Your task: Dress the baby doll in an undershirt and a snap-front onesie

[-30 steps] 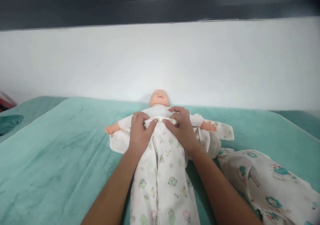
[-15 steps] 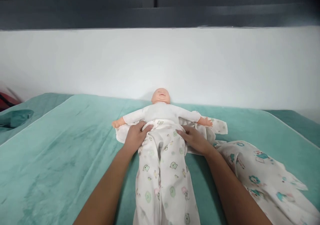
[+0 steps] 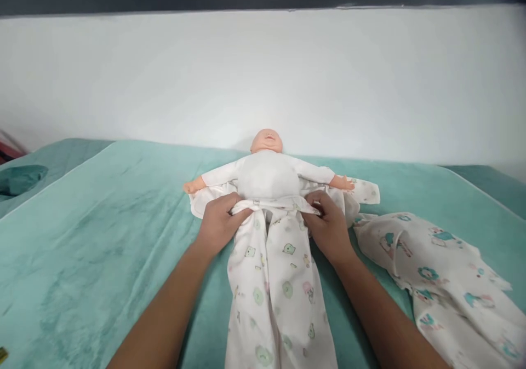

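Observation:
A baby doll (image 3: pixel 269 174) with a white cloth body lies on its back, head toward the wall and arms spread. White printed baby pants (image 3: pixel 279 276) cover its legs, their waistband stretched across the lower belly. My left hand (image 3: pixel 219 218) pinches the waistband at the left side, thumb on top. At the right side my right hand (image 3: pixel 326 221) is closed on the same waistband. Spread under the doll's back and arms is a white printed baby shirt (image 3: pixel 365 191), mostly hidden by the doll.
Another white printed garment (image 3: pixel 439 265) lies crumpled to the right, close to my right forearm. A teal sheet (image 3: pixel 102 237) covers the surface. The white wall (image 3: pixel 164 79) rises right behind the doll's head. A small yellow-and-black item (image 3: pixel 3 354) shows at the lower left edge.
The waistband has been drawn down from the doll's belly and is now bunched and lifted between my hands, baring more of the white body. The camera view has tilted down.

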### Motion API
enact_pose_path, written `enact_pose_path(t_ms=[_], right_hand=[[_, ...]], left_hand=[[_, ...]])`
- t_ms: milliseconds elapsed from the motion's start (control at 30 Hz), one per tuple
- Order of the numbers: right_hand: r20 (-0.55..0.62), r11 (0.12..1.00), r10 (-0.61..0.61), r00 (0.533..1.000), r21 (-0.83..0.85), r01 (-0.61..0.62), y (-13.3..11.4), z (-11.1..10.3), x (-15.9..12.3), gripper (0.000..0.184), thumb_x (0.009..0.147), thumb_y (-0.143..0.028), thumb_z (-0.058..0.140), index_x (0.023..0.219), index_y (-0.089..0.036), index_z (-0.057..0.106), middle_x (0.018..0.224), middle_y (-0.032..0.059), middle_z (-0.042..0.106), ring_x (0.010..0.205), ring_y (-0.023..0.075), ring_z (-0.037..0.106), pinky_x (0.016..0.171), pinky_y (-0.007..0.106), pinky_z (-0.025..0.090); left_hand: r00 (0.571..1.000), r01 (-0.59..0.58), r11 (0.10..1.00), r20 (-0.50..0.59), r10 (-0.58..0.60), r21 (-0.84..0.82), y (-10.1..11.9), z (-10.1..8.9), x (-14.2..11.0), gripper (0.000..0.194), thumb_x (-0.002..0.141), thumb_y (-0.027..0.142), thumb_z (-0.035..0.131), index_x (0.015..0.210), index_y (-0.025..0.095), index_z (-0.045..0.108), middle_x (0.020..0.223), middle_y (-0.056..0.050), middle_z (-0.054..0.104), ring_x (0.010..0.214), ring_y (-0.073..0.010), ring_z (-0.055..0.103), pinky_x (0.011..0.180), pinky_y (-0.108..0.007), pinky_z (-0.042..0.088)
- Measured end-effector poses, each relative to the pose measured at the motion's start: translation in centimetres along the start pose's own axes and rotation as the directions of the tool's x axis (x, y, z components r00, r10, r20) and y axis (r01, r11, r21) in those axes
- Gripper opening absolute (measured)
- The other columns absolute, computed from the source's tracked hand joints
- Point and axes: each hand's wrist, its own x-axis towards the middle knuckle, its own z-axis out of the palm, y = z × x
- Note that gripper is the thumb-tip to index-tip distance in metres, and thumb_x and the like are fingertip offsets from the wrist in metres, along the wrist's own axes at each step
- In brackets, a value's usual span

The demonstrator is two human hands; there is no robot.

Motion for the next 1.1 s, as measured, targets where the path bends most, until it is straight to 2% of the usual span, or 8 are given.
enact_pose_path(t_ms=[67,233,400,567,767,933,1033,1100], right_hand=[[0.09,0.996,0.084,0.992,0.011,-0.086,0.1,-0.5,0.1,0.014,0.079,-0.031,0.062,0.086,-0.023,0.053,0.072,-0.005,0.052,0.063,0.0123,0.047,0.057,0.024,0.037],[0.447,0.991,0.128,0.886,-0.023,-0.132,0.4,-2.9,-1.1,0.051,0.067,-0.043,0.075,0.111,-0.023,0.058,0.081,-0.0037,0.061,0.071,0.0157,0.053,0.063,0.026,0.041],[0.306,0.99,0.077,0.949,-0.136,-0.037,-0.1,-2.5,-3.9,0.026,0.068,-0.041,0.072,0.077,-0.019,0.062,0.071,-0.0029,0.058,0.069,0.0156,0.051,0.062,0.026,0.038],[0.006,0.988,0.047,0.999,-0.145,-0.045,-1.3,-1.3,-6.9,0.025,0.077,-0.035,0.06,0.062,-0.021,0.047,0.056,-0.0068,0.039,0.059,0.0115,0.038,0.055,0.024,0.03],[0.223,0.993,0.103,0.969,-0.077,-0.088,-2.0,-2.1,-9.4,0.038,0.072,-0.05,0.069,0.092,-0.021,0.056,0.081,-0.0035,0.056,0.074,0.0153,0.05,0.068,0.028,0.041],[0.195,0.982,0.004,0.981,-0.185,0.033,-3.2,-2.6,-11.7,0.035,0.077,-0.043,0.066,0.1,-0.018,0.059,0.095,0.0057,0.061,0.091,0.023,0.056,0.086,0.04,0.046],[0.17,0.959,-0.171,0.97,-0.196,0.204,-5.4,-5.2,-16.8,0.06,0.078,-0.04,0.069,0.13,-0.019,0.047,0.138,0.0148,0.044,0.129,0.0283,0.041,0.106,0.045,0.036],[0.394,0.958,-0.143,0.908,-0.175,0.227,-6.9,-7.8,-22.3,0.054,0.084,-0.039,0.064,0.133,-0.025,0.047,0.138,0.0114,0.048,0.129,0.0259,0.044,0.107,0.043,0.037]], left_hand=[[0.997,0.068,0.997,0.033,-0.066,-0.031,-0.1,0.0,-0.3,0.031,0.081,0.049,0.059,0.07,0.02,0.053,0.066,0.002,0.055,0.068,-0.0163,0.052,0.066,-0.028,0.04],[0.917,0.169,0.959,0.393,-0.068,-0.228,-0.5,-1.3,-2.4,0.061,0.066,0.053,0.075,0.114,0.023,0.053,0.108,-0.001,0.061,0.095,-0.0208,0.058,0.078,-0.028,0.047],[0.978,-0.003,0.999,0.207,0.012,-0.045,-0.2,0.1,-6.0,0.035,0.075,0.051,0.066,0.085,0.019,0.056,0.099,-0.005,0.06,0.094,-0.0216,0.056,0.086,-0.032,0.044],[0.985,0.123,0.981,0.106,-0.14,0.153,1.6,0.9,-8.7,0.021,0.084,0.04,0.053,0.089,0.02,0.055,0.082,-0.003,0.061,0.081,-0.0222,0.056,0.075,-0.033,0.042],[0.937,0.055,0.989,0.35,-0.004,-0.135,3.4,-1.6,-10.3,0.055,0.074,0.053,0.067,0.114,0.019,0.052,0.117,-0.006,0.057,0.103,-0.0224,0.055,0.085,-0.03,0.045],[0.974,-0.062,0.998,0.219,0.055,0.025,4.2,-1.4,-12.0,0.032,0.08,0.046,0.061,0.092,0.017,0.06,0.108,-0.007,0.056,0.103,-0.0221,0.054,0.092,-0.033,0.043],[0.983,-0.065,0.998,0.17,0.064,0.003,4.2,-1.6,-13.5,0.036,0.085,0.043,0.056,0.11,0.017,0.058,0.116,-0.007,0.057,0.109,-0.022,0.054,0.098,-0.034,0.042],[0.981,-0.058,0.997,0.183,0.067,-0.054,3.9,-1.9,-14.4,0.049,0.085,0.042,0.056,0.128,0.019,0.051,0.128,-0.008,0.054,0.119,-0.0235,0.051,0.104,-0.036,0.039]])
